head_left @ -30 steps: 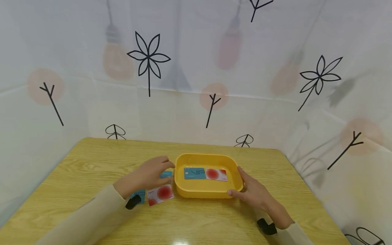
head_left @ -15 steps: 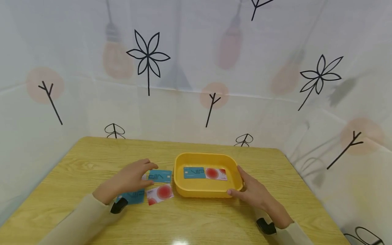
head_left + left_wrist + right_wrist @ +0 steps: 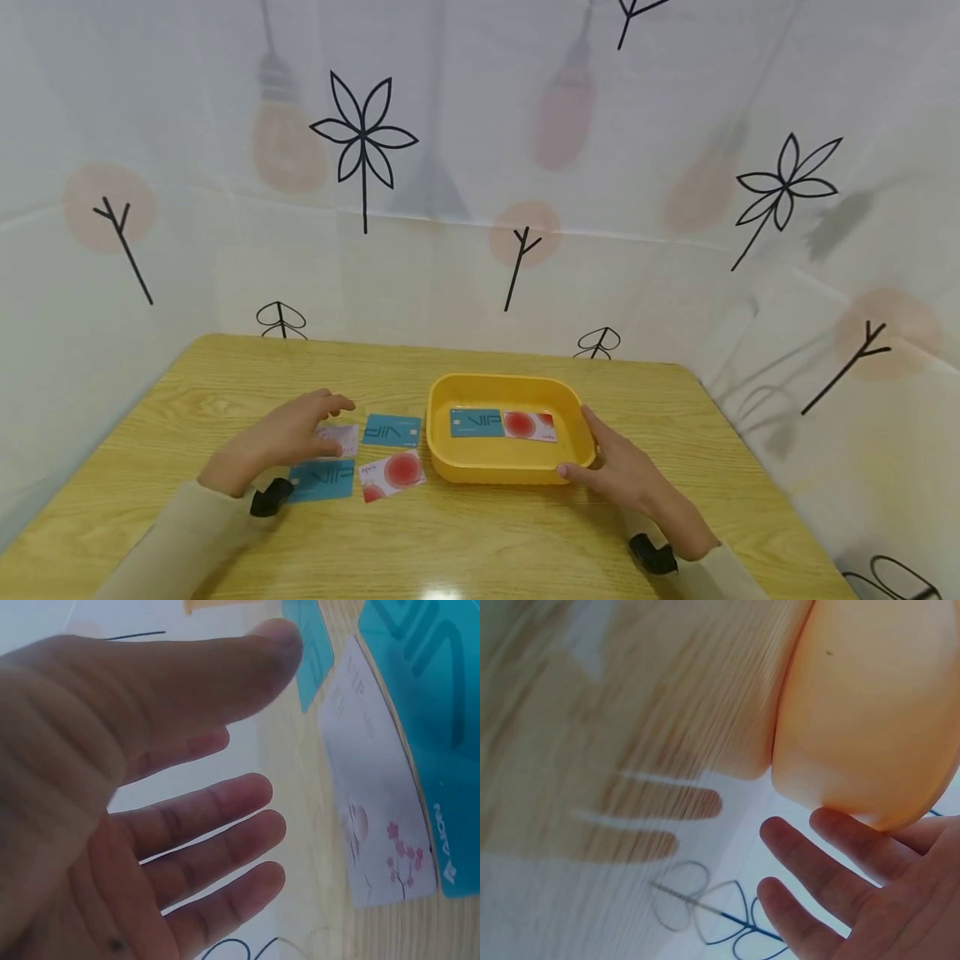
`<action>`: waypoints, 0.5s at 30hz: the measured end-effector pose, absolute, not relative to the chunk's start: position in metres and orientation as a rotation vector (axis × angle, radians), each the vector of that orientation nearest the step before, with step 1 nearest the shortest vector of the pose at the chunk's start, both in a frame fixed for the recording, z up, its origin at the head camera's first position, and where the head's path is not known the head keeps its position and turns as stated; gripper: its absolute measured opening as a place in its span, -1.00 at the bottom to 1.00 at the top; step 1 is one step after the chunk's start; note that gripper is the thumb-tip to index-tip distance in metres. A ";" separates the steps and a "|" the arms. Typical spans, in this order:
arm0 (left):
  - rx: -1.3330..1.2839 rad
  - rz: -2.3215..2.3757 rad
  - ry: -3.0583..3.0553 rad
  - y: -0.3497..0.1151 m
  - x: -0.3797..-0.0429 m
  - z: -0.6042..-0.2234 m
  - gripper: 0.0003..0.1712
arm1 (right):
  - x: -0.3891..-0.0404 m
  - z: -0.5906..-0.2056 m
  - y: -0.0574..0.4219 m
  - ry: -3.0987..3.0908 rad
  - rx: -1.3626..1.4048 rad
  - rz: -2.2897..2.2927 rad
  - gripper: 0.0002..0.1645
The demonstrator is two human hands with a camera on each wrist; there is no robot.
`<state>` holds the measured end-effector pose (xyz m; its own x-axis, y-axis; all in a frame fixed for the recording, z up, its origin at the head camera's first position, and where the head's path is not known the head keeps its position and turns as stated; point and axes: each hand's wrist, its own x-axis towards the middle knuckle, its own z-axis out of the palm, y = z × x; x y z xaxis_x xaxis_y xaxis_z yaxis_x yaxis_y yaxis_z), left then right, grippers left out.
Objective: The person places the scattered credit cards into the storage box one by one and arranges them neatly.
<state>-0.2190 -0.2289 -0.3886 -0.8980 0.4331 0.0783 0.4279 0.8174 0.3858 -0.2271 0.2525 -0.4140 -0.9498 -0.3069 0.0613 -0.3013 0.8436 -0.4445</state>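
Note:
My left hand [image 3: 281,433] hovers over the left side of the cards, fingers loosely spread and nothing between them. Under its fingertips lies a pale card [image 3: 341,439] partly covered by the hand; pink blossoms show on this white card [image 3: 375,780] in the left wrist view. Around it lie a blue VIP card [image 3: 322,482], a second blue card [image 3: 392,431] and a white card with red circles [image 3: 392,475]. My right hand [image 3: 626,471] holds the right end of a yellow plastic basin [image 3: 495,477], thumb at the front rim and fingers along the side.
Inside the basin, a blue VIP card [image 3: 476,423] and a red-circled card [image 3: 530,427] lie side by side. Everything stands on a wood-grain table [image 3: 480,542], backed by a patterned cloth [image 3: 450,275].
My left hand has moved left, away from the basin's left rim and over the cards, uncovering the upper blue card and the front-left blue card. The right hand and basin stay put.

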 end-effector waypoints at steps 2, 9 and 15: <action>0.694 0.644 2.969 -0.231 -0.220 -0.389 -0.35 | -0.227 -0.414 0.253 3.006 -0.497 -0.725 0.27; 0.596 0.682 2.944 -0.240 -0.222 -0.393 -0.34 | -0.226 -0.413 0.253 3.005 -0.493 -0.724 0.28; 0.577 0.694 2.926 -0.247 -0.224 -0.398 -0.33 | -0.227 -0.413 0.253 2.990 -0.485 -0.738 0.28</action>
